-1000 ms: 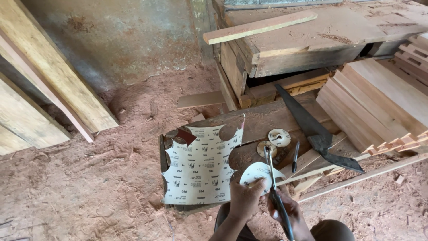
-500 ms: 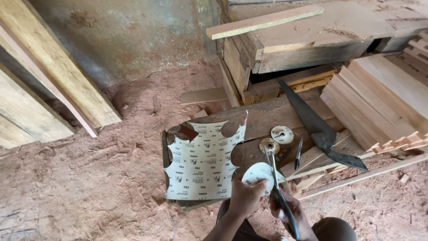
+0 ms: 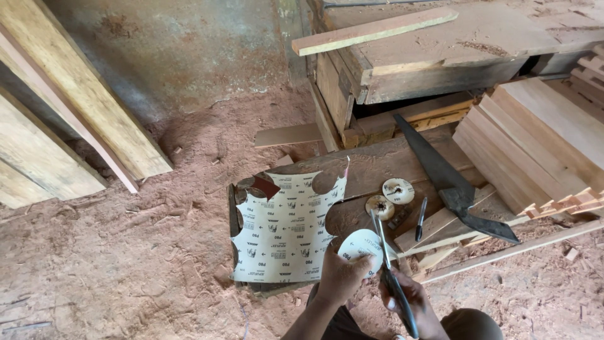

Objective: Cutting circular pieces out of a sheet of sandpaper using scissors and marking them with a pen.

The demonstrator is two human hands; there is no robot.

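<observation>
Cutting step in hand, judging by the pose — scissors point(image 3: 391, 277) working at the edge of a small round paper disc point(image 3: 360, 244). Left hand point(image 3: 340, 277) curled around the near side of the disc, fingers pressed together and pinching it from below, holding it up just over the dark board point(image 3: 377, 173). Right hand point(image 3: 412, 302) low at the bottom edge, fingers wrapped through the black handles; blades pointing away, up past the disc's right rim, seemingly nearly closed — hard to tell at this size.

Just left of the disc, lying flat on the board: a pale sheet of sandpaper point(image 3: 286, 230), back side up, with round bites missing along its top and right edges. Beyond the scissor tips, two more discs point(image 3: 390, 198) side by side, a black marker point(image 3: 420, 218) near them, and a dark saw point(image 3: 450, 182) lying slantwise further right. Stacked planks point(image 3: 535, 138) to the right, sawdust floor all around.

Next move, likely: turning the disc a little in the left pinch so the blades can follow the curve, keeping fingertips clear of the cut line.
</observation>
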